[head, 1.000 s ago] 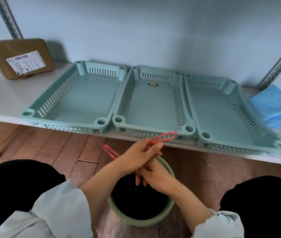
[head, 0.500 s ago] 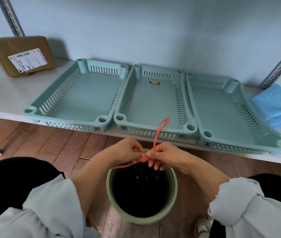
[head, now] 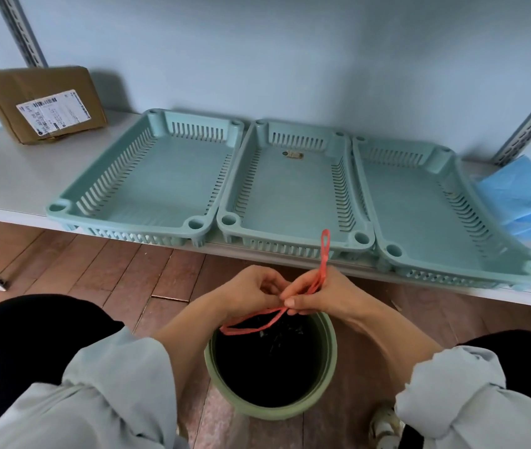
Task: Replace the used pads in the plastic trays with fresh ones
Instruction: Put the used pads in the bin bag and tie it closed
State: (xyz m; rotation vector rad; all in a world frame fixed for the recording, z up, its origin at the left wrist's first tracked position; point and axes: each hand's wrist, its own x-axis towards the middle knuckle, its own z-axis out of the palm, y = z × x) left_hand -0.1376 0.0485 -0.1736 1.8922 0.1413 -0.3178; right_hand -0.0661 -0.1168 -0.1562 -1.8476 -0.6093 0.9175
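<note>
Three pale green slotted trays stand side by side on the white shelf: a left tray (head: 63, 209), a middle tray (head: 290, 196) and a right tray (head: 419, 202). None holds a pad; the middle tray has a small sticker near its back. Folded blue pads (head: 523, 192) lie at the shelf's right end. Above a green bin (head: 330, 371) lined with a black bag, my left hand (head: 251, 293) and my right hand (head: 325, 296) meet and pinch the red drawstring (head: 324, 254) of the bag. One loop sticks upward, another hangs to the left over the bin's opening.
A cardboard box (head: 40, 102) with a shipping label leans against the wall at the shelf's left end. Metal shelf rails (head: 529, 121) run up the wall on both sides. The floor below is brown wood planks; my knees flank the bin.
My hands have come together over the bin with the red drawstring, and its free loop has swung from pointing right to standing upright. The view has shifted slightly.
</note>
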